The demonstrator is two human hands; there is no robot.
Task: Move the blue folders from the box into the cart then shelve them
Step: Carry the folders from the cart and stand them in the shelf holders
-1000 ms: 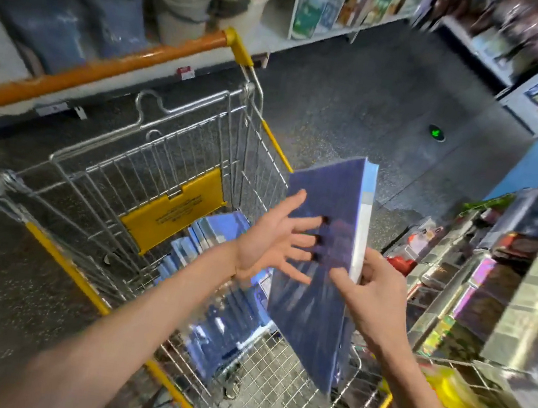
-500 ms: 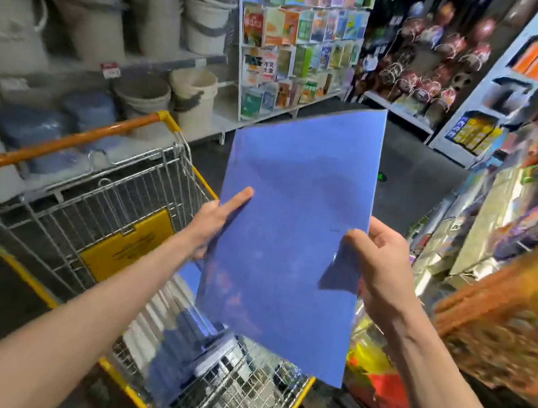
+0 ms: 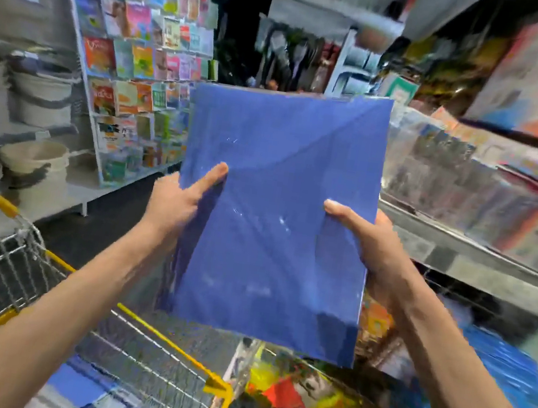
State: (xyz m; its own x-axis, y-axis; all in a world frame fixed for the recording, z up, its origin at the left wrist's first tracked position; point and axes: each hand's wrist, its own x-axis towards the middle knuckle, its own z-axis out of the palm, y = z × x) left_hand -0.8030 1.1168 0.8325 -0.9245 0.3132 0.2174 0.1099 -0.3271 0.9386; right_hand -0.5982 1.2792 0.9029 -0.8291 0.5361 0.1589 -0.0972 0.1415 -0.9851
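Head view: a blue folder (image 3: 275,222) is held upright above the cart's (image 3: 171,345) right rim, gripped at both side edges by the left hand (image 3: 174,204) and right hand (image 3: 369,242). Shelving is judged begun; other folders (image 3: 79,388) in the cart are yet to be shelved.

I see the flat blue folder pack (image 3: 277,205) glossy and smooth, like plastic film; the silver wire cart (image 3: 147,370) looks metal, its yellow edging (image 3: 171,345) plastic; pale buckets (image 3: 44,96) matt.
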